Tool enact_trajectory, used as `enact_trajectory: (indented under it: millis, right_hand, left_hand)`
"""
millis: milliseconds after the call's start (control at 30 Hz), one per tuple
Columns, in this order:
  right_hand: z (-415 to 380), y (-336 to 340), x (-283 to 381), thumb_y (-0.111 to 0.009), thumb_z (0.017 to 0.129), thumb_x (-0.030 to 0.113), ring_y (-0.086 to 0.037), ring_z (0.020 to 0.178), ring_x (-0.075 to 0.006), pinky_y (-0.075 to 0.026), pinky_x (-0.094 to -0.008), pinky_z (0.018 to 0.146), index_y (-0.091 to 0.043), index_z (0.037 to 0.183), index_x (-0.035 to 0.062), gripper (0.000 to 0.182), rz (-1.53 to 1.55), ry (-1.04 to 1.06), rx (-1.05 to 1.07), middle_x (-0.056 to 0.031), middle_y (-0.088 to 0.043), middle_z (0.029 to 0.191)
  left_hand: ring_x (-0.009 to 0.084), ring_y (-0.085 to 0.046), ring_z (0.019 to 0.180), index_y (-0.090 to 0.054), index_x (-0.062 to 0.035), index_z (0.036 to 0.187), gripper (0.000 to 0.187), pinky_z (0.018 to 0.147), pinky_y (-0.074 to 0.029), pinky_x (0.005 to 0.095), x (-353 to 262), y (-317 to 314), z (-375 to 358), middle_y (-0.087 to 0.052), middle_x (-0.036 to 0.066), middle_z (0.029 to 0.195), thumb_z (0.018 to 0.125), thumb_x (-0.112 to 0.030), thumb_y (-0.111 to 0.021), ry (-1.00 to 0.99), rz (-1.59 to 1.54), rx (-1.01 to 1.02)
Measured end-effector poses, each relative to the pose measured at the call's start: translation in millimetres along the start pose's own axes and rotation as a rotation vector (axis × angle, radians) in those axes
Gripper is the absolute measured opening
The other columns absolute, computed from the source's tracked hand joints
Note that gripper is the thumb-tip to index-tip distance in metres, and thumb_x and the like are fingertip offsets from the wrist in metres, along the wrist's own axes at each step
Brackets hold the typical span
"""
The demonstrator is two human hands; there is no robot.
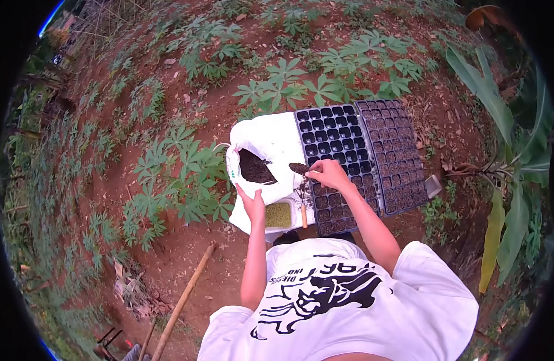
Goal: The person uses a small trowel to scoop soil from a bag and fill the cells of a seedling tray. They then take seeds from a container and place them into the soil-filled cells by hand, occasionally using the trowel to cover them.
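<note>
The right hand (330, 174) is clenched around the handle of a small dark trowel (299, 168), whose blade pokes out to the left of the fingers and carries a heap of dark soil. The blade hovers right at the left edge of the black plastic seedling tray with many square cells (332, 135), just above the seam where that tray meets the white woven sack (276, 141). The cells near the wrist and below it look filled with soil, while those farther up the tray look hollow and dark.

The left hand (253, 203) rests on the lower lip of the sack, fingers curled over the fabric and gripping it, just below the open mouth where a dark mound of potting soil (255, 168) shows. Beside that hand, to its right, lies a small patch of green seeds (279, 215) on the white fabric, and a wooden-handled tool (303, 213) lies near the tray's lower left corner.

A second black seedling tray, fully filled with brown soil (396, 153), sits flush against the right side of the first. Bare red earth opens below the sack, where a long wooden pole (183, 301) lies; leafy cassava plants (180, 174) crowd the left and far edges
</note>
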State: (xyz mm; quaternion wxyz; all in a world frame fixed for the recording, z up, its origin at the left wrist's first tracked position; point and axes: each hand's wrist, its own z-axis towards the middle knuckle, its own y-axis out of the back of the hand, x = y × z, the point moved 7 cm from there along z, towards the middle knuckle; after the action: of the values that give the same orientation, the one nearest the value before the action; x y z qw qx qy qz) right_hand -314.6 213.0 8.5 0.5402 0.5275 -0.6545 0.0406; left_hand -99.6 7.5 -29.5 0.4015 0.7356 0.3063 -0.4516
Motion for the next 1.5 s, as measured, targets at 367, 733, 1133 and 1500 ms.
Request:
enact_trajectory:
  millis: [367, 733, 1133, 1500]
  right_hand:
    - [-41, 56, -121, -0.079, 0.077, 0.023, -0.071, 0.092, -0.0320, -0.056, -0.0419, 0.082, -0.074, 0.106, 0.0109, 0.032, -0.061, 0.002, -0.044, -0.0137, -0.075, 0.094]
    - [-19, 34, -140, -0.075, 0.083, 0.029, -0.071, 0.091, -0.0320, -0.055, -0.0429, 0.083, -0.074, 0.108, 0.0120, 0.030, -0.147, 0.116, 0.082, -0.0138, -0.074, 0.096]
    - [20, 19, -108, -0.074, 0.083, 0.027, -0.071, 0.092, -0.0335, -0.056, -0.0444, 0.085, -0.077, 0.099, 0.0086, 0.025, -0.459, 0.116, 0.217, -0.0162, -0.074, 0.094]
    - [23, 39, -89, -0.082, 0.077, 0.018, -0.074, 0.083, -0.0295, -0.058, -0.0364, 0.077, -0.074, 0.103, 0.0013, 0.032, -0.211, 0.130, 0.152, -0.0189, -0.074, 0.094]
  left_hand:
    - [0.0326, -0.062, 0.114, 0.011, -0.0156, 0.159, 0.092, 0.079, -0.058, 0.0376, 82, -62, -87, -0.037, 0.019, 0.151, 0.096, -0.012, -0.056, 0.509, -0.323, 0.008]
    - [0.0221, -0.063, 0.100, -0.068, -0.0065, 0.125, 0.034, 0.087, -0.050, 0.0340, 45, -145, -108, -0.065, 0.013, 0.120, 0.093, -0.012, -0.060, 0.037, 0.251, 0.217]
    - [0.0447, -0.029, 0.141, -0.041, -0.0256, 0.152, 0.069, 0.116, -0.029, 0.0532, 41, -190, -95, -0.025, 0.020, 0.160, 0.086, -0.020, -0.061, -0.313, 0.820, 0.378]
    - [0.0450, -0.026, 0.143, -0.039, -0.0264, 0.153, 0.073, 0.114, -0.028, 0.0587, 41, -199, -92, -0.022, 0.020, 0.161, 0.084, -0.021, -0.060, -0.317, 0.793, 0.322]
